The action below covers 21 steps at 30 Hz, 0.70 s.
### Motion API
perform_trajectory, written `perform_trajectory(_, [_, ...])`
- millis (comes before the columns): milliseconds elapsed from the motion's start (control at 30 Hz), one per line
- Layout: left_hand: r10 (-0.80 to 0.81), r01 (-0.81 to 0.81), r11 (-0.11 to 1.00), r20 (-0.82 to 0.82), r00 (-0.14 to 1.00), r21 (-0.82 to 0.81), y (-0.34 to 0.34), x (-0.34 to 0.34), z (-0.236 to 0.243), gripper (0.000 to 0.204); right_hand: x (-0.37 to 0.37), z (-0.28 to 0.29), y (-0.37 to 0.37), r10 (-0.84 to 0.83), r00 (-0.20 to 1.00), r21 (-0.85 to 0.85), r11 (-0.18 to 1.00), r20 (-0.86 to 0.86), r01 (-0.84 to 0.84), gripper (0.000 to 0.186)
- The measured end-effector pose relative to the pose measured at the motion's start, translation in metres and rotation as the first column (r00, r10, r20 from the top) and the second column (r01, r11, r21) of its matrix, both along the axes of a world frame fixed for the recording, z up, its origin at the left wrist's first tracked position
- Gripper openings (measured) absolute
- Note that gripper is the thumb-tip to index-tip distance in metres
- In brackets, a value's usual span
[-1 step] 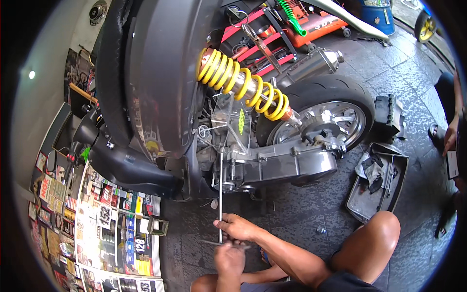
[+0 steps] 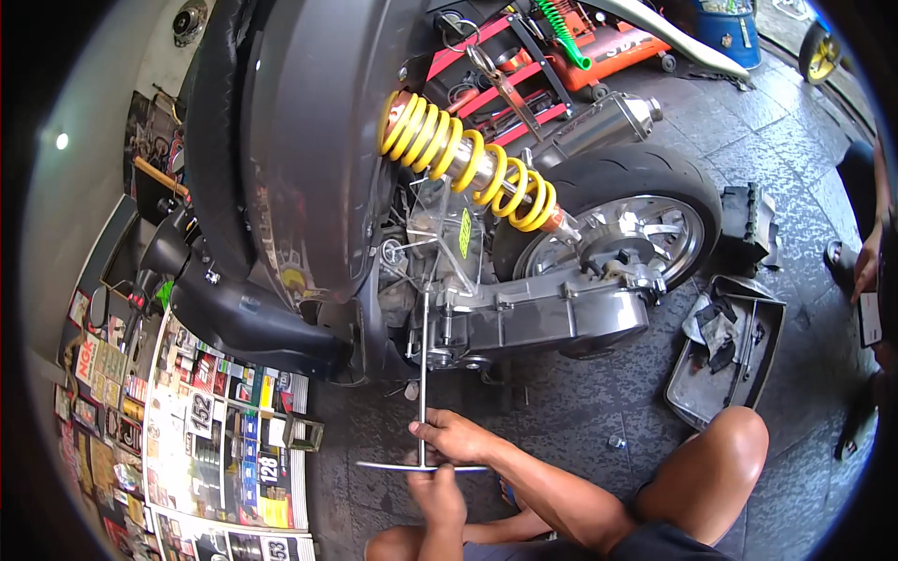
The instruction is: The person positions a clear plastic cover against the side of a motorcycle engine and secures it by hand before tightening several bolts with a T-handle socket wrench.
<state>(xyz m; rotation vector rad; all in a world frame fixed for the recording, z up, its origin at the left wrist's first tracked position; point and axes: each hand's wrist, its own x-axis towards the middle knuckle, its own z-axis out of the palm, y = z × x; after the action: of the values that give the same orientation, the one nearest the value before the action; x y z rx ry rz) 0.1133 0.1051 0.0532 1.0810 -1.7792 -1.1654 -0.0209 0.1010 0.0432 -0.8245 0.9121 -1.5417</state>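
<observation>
A long T-handle wrench [image 2: 425,374] runs from the scooter's engine area down toward me, its crossbar [image 2: 379,465] lying sideways at the near end. My right hand [image 2: 456,436] is closed around the shaft just above the crossbar, thumb to the left. Below it, my left hand [image 2: 440,496] is closed with its fingers up against the middle of the crossbar; they are partly blurred. The wrench's far end meets the scooter beside the grey transmission cover [image 2: 561,323], and the fastener there is hidden.
A yellow coil-spring shock [image 2: 468,161] slants above the rear wheel [image 2: 687,201]. On the dark tiled floor at right lies a metal tray [image 2: 678,397] with rags and tools. Product shelves [image 2: 229,439] stand at left. Another person's hand [image 2: 870,262] shows at the right edge.
The wrench's crossbar, blurred and turned before, now lies nearly straight across. My left hand has shifted slightly, with its fingers at the bar's middle. My right hand stays on the shaft.
</observation>
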Motion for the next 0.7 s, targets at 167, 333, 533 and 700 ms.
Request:
perform_trajectory(167, [0.178,0.228,0.648,0.436,0.882,-0.727,-0.012,0.004,0.000,0.029,-0.013,-0.006,0.003,-0.041,0.997,-0.010,0.999,-0.069,0.041,0.045])
perform_trajectory(333, [0.231,-0.252,0.960,-0.162,0.959,-0.122,0.013,0.030,-0.025,0.038,-0.012,0.000,0.001,-0.017,1.000,0.005,1.000,0.009,0.017,0.043])
perform_trajectory(533, [0.186,0.492,0.517,-0.653,0.734,0.700,0.010,0.010,0.023,0.034,-0.009,-0.003,-0.004,-0.028,0.999,0.030,0.999,0.017,0.027,0.042])
perform_trajectory(700, [0.000,0.002,0.996,0.017,1.000,-0.094,-0.001,0.004,0.008,0.020,-0.006,0.001,-0.005,-0.048,0.998,0.035,0.998,-0.045,0.050,0.035])
